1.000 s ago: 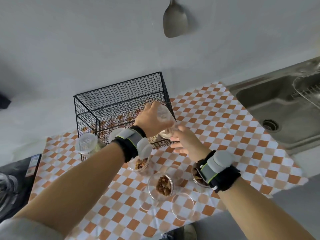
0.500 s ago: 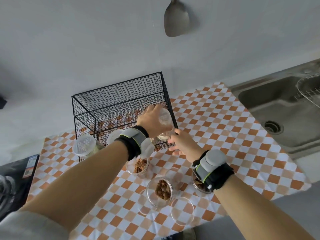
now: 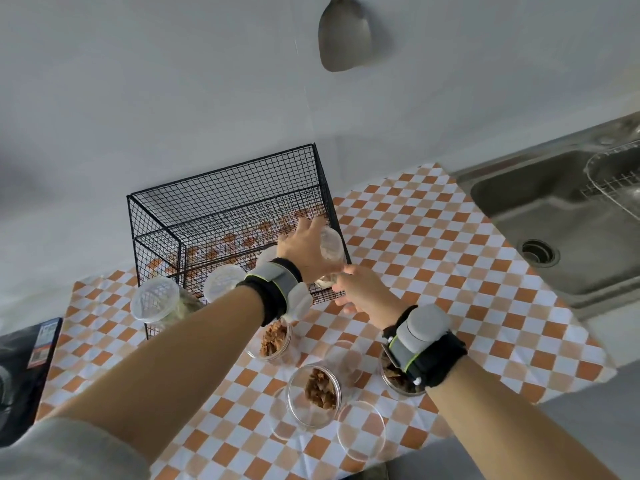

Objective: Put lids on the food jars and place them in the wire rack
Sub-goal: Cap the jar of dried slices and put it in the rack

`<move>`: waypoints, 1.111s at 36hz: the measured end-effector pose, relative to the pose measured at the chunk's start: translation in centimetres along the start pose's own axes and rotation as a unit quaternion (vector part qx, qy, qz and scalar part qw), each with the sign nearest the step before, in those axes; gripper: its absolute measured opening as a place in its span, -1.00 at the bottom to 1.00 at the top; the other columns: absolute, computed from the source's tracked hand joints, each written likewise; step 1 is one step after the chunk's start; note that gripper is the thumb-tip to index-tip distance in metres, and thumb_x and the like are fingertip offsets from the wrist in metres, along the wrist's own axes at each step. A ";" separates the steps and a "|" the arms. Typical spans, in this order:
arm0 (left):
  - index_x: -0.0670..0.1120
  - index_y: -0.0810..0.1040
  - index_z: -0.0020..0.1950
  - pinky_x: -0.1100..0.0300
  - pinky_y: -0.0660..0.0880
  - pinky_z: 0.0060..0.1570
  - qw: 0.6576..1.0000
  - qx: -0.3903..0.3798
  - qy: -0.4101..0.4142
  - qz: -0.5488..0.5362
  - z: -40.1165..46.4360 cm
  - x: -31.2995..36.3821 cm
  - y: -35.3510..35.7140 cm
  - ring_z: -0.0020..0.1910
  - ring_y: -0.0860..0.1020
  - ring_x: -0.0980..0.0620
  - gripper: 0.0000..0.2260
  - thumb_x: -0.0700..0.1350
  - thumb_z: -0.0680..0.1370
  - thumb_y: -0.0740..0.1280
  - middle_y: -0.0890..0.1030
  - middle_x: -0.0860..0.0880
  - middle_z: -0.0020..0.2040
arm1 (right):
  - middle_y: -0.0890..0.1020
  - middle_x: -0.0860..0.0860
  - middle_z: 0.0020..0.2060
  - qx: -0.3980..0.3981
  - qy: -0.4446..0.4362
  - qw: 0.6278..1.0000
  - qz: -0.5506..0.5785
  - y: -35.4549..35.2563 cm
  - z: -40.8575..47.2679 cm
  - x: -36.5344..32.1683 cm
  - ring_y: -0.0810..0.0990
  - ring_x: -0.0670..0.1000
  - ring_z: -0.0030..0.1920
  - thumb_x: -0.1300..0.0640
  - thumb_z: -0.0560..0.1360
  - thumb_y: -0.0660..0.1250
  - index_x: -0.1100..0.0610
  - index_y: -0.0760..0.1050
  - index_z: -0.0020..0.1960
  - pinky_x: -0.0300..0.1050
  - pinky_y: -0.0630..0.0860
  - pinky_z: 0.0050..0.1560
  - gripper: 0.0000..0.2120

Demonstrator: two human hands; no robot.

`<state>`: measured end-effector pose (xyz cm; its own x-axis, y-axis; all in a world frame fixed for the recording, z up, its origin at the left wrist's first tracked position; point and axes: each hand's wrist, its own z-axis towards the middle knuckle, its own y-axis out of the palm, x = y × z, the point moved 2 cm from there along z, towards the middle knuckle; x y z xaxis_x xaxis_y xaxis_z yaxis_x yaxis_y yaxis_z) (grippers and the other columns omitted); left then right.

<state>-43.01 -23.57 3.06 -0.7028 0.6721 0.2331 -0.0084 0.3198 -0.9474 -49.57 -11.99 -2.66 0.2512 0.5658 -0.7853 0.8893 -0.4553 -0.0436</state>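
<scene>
My left hand [image 3: 300, 249] grips a lidded clear jar [image 3: 330, 251] at the front right corner of the black wire rack [image 3: 221, 216]. My right hand [image 3: 360, 289] touches the jar's lower end with its fingertips. Two lidded jars [image 3: 156, 299] [image 3: 223, 282] stand along the rack's front. Three open jars with brown food stand on the checkered cloth: one [image 3: 273, 339] under my left wrist, one [image 3: 317, 389] in the middle, one [image 3: 398, 375] partly hidden by my right wrist. Two loose clear lids [image 3: 362, 429] [image 3: 280, 419] lie near the front edge.
A steel sink [image 3: 561, 220] lies at the right, with a wire basket in it. A metal spatula [image 3: 343, 39] hangs on the wall above. A dark object [image 3: 24, 358] sits at the left edge. The checkered cloth [image 3: 433, 237] covers the counter.
The view has shifted slightly. My left hand has carried the jar a little further toward the rack's right front corner, and my right hand stays at the jar's lower end.
</scene>
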 end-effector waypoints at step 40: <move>-0.02 0.18 0.59 -0.12 0.25 0.46 0.997 0.043 0.038 -0.045 -2.6 -0.7 0.7 0.45 0.37 -0.13 -0.08 0.41 0.41 0.42 0.33 -0.08 0.50 | 0.62 -0.05 -0.05 0.026 -0.149 0.961 -0.231 -1.5 -8.6 -0.8 0.65 -0.03 -0.18 0.05 0.63 0.26 -0.04 0.23 0.52 -0.15 0.54 -0.26 -0.52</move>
<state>-40.66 -22.02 2.79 -0.6406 0.6927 0.3314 -0.1325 0.3253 -0.9363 -47.81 -5.87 3.39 -0.2943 0.4971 -0.8162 0.8574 -0.2400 -0.4553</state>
